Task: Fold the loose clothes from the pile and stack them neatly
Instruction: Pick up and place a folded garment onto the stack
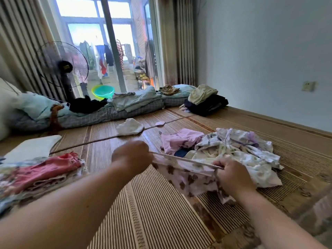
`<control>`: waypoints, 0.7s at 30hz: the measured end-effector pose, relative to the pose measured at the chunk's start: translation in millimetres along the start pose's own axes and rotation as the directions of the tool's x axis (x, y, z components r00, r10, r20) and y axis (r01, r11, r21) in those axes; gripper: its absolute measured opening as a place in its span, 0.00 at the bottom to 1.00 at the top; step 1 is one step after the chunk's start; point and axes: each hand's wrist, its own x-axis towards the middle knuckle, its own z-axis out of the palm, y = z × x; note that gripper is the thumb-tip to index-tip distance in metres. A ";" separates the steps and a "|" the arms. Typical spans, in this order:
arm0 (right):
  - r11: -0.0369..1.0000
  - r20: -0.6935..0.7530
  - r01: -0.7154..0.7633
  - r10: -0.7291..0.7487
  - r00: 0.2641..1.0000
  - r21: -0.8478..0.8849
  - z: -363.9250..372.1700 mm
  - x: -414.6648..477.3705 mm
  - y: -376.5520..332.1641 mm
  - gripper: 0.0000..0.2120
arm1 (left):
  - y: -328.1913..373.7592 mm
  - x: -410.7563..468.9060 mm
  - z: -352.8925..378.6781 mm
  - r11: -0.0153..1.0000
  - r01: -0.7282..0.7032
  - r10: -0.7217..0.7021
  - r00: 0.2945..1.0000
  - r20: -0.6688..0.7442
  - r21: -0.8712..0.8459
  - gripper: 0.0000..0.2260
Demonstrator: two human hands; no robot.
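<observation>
A pale garment printed with brown bears [190,178] hangs stretched at lower centre, above a striped woven mat [152,212]. The left hand [132,156] and right hand [231,174] each clench one end of its top edge. A loose clothes pile [233,150] lies right of centre; a folded stack [41,175] sits at the left edge.

Two bare forearms, one from the lower left of the frame, one from the lower right, end in bare left hand [132,155] and right hand [233,175].
</observation>
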 end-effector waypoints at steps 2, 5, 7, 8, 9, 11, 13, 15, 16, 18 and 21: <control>0.996 0.004 0.086 -0.086 0.996 -0.007 -9.1 4.1 -34.9 0.08 | -20.1 -5.3 -35.9 0.999 0.034 -0.033 0.999 -0.028 0.036 0.11; 0.980 -0.034 0.201 -0.201 0.979 -0.012 -30.1 14.2 -96.2 0.06 | -59.4 -16.8 -90.2 0.990 0.103 -0.095 0.991 -0.089 0.092 0.09; 0.970 -0.051 0.243 -0.243 0.969 -0.014 -42.3 20.5 -131.6 0.02 | -87.6 -26.3 -120.9 0.980 0.190 -0.182 0.975 -0.127 0.053 0.08; 0.964 -0.049 0.267 -0.267 0.962 -0.011 -46.7 21.5 -149.3 0.03 | -102.3 -33.6 -135.3 0.973 0.231 -0.225 0.964 -0.140 0.030 0.07; 0.957 -0.039 0.288 -0.289 0.957 -0.010 -49.6 20.7 -164.2 0.05 | -114.3 -41.3 -146.4 0.965 0.262 -0.256 0.956 -0.147 0.025 0.08; 0.942 -0.025 0.335 -0.335 0.942 -0.013 -53.0 17.5 -193.8 0.07 | -135.6 -58.4 -167.9 0.952 0.299 -0.286 0.942 -0.173 0.057 0.09; 0.925 -0.031 0.381 -0.381 0.924 0.000 -56.3 13.3 -219.8 0.07 | -149.7 -74.8 -186.5 0.944 0.321 -0.296 0.926 -0.233 0.074 0.09; 0.905 -0.037 0.415 -0.413 0.910 0.091 -60.7 6.5 -246.5 0.08 | -157.9 -88.2 -205.4 0.948 0.311 -0.275 0.912 -0.305 0.074 0.10; 0.887 -0.011 0.426 -0.431 0.902 0.177 -63.4 2.4 -259.1 0.10 | -158.8 -93.5 -214.1 0.953 0.302 -0.279 0.907 -0.317 0.027 0.10; 0.842 0.115 0.406 -0.471 0.875 0.354 -67.7 -9.7 -284.4 0.10 | -155.4 -98.2 -226.1 0.906 0.286 -0.368 0.896 -0.248 -0.312 0.10; 0.837 0.289 0.460 -0.537 0.792 0.295 -67.7 -28.0 -314.1 0.04 | -143.1 -106.7 -232.8 0.449 0.302 -0.478 0.876 0.059 -0.841 0.08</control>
